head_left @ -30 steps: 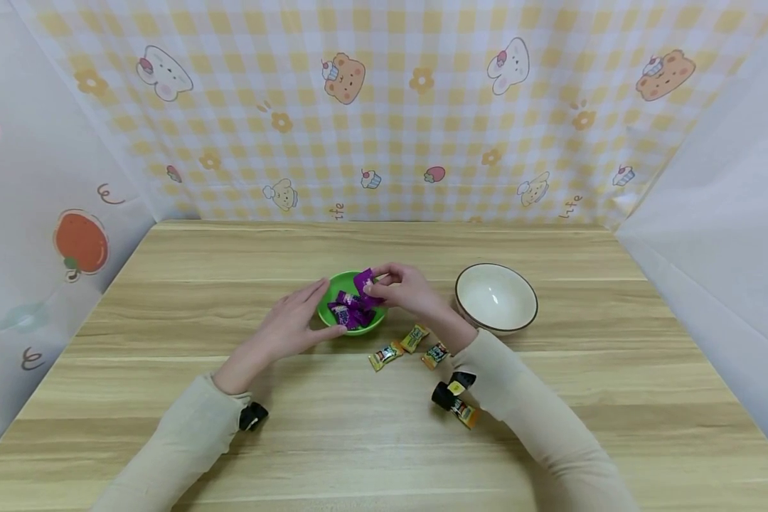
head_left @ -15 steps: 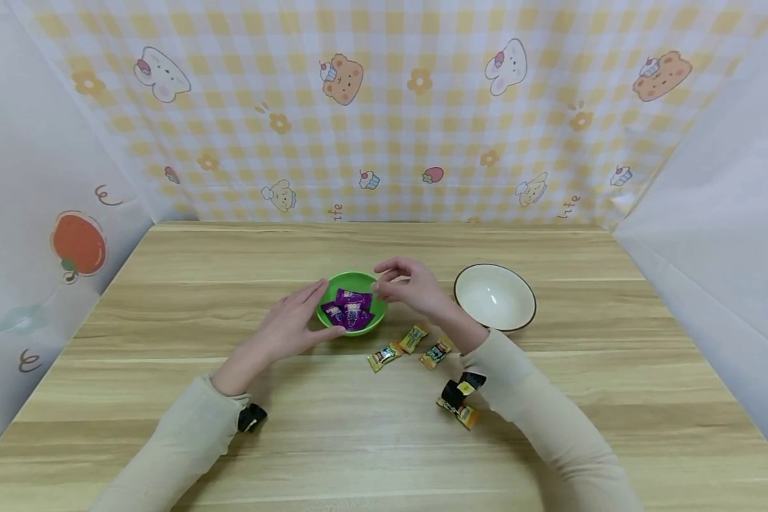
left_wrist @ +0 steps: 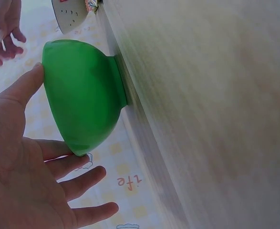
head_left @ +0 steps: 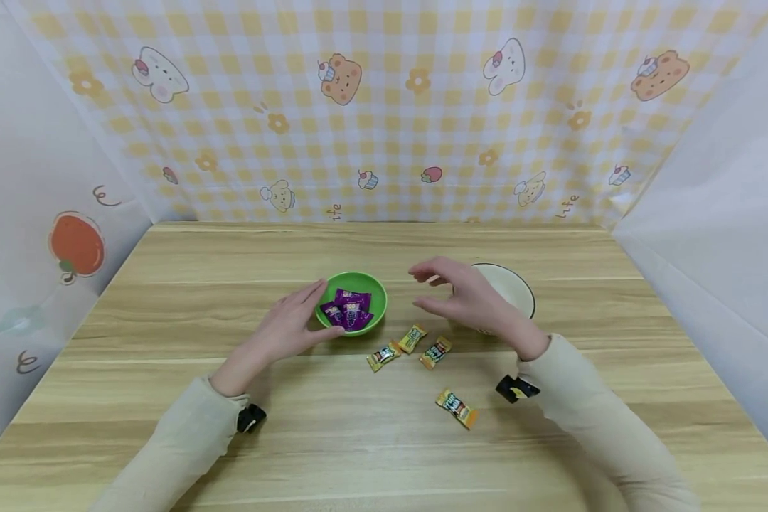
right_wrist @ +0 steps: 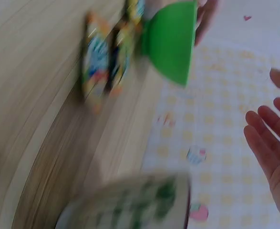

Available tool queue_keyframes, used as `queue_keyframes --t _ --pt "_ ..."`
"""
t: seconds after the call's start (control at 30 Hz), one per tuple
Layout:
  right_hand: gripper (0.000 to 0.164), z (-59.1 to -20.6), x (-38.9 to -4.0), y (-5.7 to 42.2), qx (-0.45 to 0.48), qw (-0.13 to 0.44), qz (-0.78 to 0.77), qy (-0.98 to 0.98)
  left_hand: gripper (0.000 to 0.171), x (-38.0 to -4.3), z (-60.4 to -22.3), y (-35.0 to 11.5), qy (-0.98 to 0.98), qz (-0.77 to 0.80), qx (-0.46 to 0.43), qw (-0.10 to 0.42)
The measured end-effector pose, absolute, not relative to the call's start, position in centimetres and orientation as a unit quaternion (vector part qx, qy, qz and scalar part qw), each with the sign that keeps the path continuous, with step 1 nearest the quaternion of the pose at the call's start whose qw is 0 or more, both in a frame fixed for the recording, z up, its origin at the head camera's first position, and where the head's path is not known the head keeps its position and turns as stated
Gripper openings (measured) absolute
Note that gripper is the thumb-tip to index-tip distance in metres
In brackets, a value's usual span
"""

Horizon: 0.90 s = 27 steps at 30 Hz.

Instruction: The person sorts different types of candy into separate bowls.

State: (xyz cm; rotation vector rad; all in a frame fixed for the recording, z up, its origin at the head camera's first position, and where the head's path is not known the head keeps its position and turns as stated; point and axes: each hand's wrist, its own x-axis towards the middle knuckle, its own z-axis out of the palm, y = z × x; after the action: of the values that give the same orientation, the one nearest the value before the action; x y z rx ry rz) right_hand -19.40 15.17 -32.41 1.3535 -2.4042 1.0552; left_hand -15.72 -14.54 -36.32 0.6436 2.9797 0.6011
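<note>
In the head view, a green bowl point(head_left: 371, 279) stands left of the table's middle with several purple wrapped candies point(head_left: 353, 306) lying in it. My left hand point(head_left: 284, 323) rests at the bowl's left side; in the left wrist view its thumb and fingers point(left_wrist: 85, 184) are spread fairly straight, with the thumb and a finger touching the bowl's rim. My right hand point(head_left: 467, 295) holds nothing. It hovers between the green bowl and a white bowl point(head_left: 515, 284), fingers loosely bent, partly covering the white bowl. Several yellow wrapped candies point(head_left: 435, 353) lie on the table before the hands.
One yellow candy point(head_left: 457, 407) lies apart, nearer the front of the wooden table point(head_left: 358, 455). A yellow-checked cloth point(head_left: 384, 107) hangs behind the table. The white bowl's patterned outside point(right_wrist: 140, 205) shows blurred in the right wrist view.
My right hand has let go of a purple candy, which now lies in the green bowl, and has moved right toward the white bowl. The left hand stays at the green bowl.
</note>
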Motion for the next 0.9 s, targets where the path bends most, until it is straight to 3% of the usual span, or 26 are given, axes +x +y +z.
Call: queue_keyframes --t 0.2,0.47,0.9 --pt "0.046 -32.7 -19.2 18.3 0.468 0.135 0.262 -0.834 0.090 -15.7 -36.3 -14.5 0.959 0.193 0.207 0.020" --pt "0.067 -33.6 -19.3 22.2 0.434 0.108 0.220 -0.867 0.089 -15.7 -36.3 -14.5 0.959 0.191 0.208 0.018" --pt "0.085 -35.1 -20.1 26.9 0.365 0.069 0.198 -0.907 0.090 -15.7 -36.3 -14.6 0.959 0.191 0.210 0.019"
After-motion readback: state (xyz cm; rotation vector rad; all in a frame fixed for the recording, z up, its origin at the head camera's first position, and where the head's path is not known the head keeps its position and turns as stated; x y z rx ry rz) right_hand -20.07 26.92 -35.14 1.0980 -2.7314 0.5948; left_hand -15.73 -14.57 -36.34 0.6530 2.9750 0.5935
